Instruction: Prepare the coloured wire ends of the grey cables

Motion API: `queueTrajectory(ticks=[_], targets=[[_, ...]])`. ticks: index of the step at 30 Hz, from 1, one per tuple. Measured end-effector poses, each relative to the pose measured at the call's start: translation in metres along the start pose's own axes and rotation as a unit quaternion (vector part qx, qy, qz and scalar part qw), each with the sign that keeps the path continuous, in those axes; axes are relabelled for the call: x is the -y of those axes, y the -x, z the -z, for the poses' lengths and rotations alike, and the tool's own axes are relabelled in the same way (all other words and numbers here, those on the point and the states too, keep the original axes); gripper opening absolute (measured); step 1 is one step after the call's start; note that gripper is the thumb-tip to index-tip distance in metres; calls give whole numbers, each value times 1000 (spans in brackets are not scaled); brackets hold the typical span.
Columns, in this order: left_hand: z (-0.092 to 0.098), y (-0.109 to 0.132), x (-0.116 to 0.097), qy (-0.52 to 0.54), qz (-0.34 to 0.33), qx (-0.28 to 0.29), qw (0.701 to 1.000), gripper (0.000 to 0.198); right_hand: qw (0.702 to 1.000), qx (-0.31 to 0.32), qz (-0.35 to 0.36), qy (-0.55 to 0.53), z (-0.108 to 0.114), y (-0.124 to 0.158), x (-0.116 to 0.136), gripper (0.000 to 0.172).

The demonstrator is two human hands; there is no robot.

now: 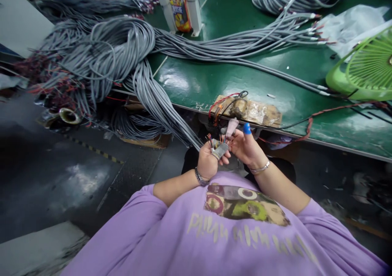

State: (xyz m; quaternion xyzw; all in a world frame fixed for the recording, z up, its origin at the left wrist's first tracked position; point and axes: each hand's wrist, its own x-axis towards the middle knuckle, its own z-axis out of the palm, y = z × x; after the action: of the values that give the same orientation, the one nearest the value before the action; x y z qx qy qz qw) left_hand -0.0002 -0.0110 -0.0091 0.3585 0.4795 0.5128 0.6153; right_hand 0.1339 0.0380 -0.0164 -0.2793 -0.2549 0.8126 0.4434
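The left hand (209, 162) grips grey cables (167, 105); the right hand (249, 149) pinches coloured wires (222, 138). Neither the lettered purple shirt (137, 235) nor the printed packet (180, 14) is legible.

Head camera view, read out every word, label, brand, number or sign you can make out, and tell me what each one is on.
No text can be read with certainty.
Purple shirt: large pale lettering below the chest picture, too stylised and blurred to quote.
Red-and-yellow packet by the white post: pale lettering on a dark patch, too small and blurred to read.
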Motion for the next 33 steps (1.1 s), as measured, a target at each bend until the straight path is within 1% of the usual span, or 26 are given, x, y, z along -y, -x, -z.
queueTrajectory(ticks=[2,4,6,9,12,15,17,19,22,24,29,33], targets=[[1,0,0,-3,5,-1,1000,38,998,48,-6,35,1,6,-2,56],[1,-1,2,-10,9,0,1000,38,996,55,4,71,1,11,-5,44],[2,-1,3,-18,13,3,1000,38,995,23,24,96,0,14,-8,35],[5,-3,4,-26,21,21,999,37,992,-27,47,116,-1,15,-8,29],[9,-5,0,-50,52,73,995,37,986,-47,64,148,1,17,-5,28],[14,-8,-5,-86,110,137,981,39,977,-54,68,195,4,19,-2,28],[15,-9,-7,-97,132,154,974,39,972,-58,70,216,4,21,-1,27],[15,-9,-7,-93,125,143,977,39,969,-75,79,220,3,22,-3,27],[12,-7,-4,-60,87,102,989,39,968,-113,100,199,-1,21,-8,28],[11,-6,-2,-44,69,75,994,39,973,-117,102,172,-5,20,-11,30],[7,-5,-2,-23,70,34,997,42,992,-42,59,104,-11,20,-15,34],[6,-6,-1,33,83,6,996,44,995,-13,65,74,-14,20,-16,33]])
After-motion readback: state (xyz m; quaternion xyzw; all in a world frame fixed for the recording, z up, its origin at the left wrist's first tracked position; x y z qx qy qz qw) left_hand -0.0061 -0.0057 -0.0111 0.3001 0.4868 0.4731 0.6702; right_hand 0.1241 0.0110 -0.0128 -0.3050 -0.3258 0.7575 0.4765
